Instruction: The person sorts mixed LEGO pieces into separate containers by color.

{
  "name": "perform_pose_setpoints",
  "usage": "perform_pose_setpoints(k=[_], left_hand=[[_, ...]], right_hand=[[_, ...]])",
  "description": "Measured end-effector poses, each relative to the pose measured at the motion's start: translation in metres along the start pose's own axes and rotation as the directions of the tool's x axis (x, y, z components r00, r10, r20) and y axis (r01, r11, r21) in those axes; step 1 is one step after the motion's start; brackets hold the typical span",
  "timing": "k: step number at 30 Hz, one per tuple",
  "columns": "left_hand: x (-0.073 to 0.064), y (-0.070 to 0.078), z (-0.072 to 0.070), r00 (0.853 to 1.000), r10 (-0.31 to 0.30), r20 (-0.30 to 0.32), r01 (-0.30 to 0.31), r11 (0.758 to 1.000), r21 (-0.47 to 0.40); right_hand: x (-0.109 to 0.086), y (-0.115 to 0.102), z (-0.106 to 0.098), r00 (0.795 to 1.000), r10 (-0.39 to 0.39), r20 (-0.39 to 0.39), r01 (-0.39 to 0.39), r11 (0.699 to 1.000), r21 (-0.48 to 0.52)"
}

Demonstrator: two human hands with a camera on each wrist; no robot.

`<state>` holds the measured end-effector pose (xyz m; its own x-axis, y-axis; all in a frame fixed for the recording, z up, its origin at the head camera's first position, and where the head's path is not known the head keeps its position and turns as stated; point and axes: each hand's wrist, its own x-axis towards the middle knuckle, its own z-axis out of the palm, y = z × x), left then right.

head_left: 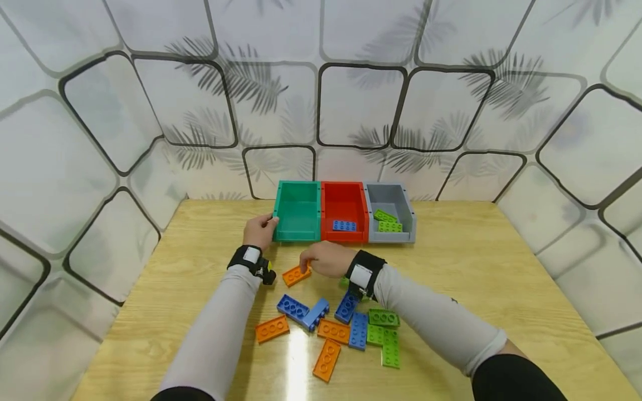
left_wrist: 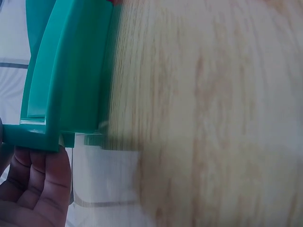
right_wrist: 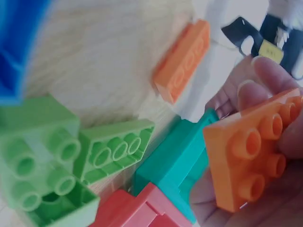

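Note:
My right hand (head_left: 328,259) pinches an orange toy brick (right_wrist: 253,149), studs showing in the right wrist view; from the head view the hand mostly hides it. Just below the fingers, another orange brick (head_left: 296,275) lies on the table, hollow side up. At the left end of the bin row, my left hand (head_left: 259,230) grips the side wall of the green bin (head_left: 297,236), with several fingers (left_wrist: 54,177) against its outside. A blue brick (head_left: 344,225) is inside the red bin (head_left: 344,195). Two light green bricks (head_left: 389,226) sit in the grey bin (head_left: 408,214).
Loose bricks spread over the near middle of the wooden table (head_left: 451,267): orange bricks (head_left: 326,360), blue bricks (head_left: 358,331) and green bricks (head_left: 390,348). My right forearm passes above some of them. Patterned curtain panels (head_left: 361,106) stand behind and beside the table.

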<state>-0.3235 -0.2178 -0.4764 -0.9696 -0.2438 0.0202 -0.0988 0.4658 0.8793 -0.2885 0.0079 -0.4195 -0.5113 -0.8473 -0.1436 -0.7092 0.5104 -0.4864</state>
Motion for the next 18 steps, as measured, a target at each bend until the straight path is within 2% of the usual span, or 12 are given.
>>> perform_pose_setpoints(k=[2,5,8,10,13,18], left_hand=[[-0.001,-0.001,-0.002,1.0,-0.004,0.0,0.004,1.0,-0.001],[-0.004,0.0,-0.004,1.0,-0.006,0.0,0.006,1.0,0.009],[-0.004,0.002,-0.005,1.0,0.0,-0.023,0.0,1.0,0.001],[-0.003,0.002,-0.005,0.999,0.009,-0.034,-0.009,1.0,-0.005],[-0.002,0.002,-0.004,1.0,0.013,-0.026,-0.013,1.0,-0.009],[-0.001,0.003,-0.003,0.999,0.032,-0.031,-0.031,0.999,0.004]], right_hand=[[0.004,0.002,-0.004,0.998,0.056,-0.01,-0.056,0.998,0.018],[0.012,0.007,-0.006,0.991,0.095,-0.095,-0.098,0.995,-0.027],[0.023,0.012,-0.007,0.974,0.043,-0.222,-0.073,0.989,-0.132],[0.032,0.016,-0.009,0.961,-0.004,-0.278,-0.058,0.975,-0.217],[0.046,0.022,-0.013,0.947,-0.035,-0.318,-0.072,0.946,-0.317],[0.072,0.033,-0.021,0.924,-0.079,-0.375,-0.111,0.882,-0.459]])
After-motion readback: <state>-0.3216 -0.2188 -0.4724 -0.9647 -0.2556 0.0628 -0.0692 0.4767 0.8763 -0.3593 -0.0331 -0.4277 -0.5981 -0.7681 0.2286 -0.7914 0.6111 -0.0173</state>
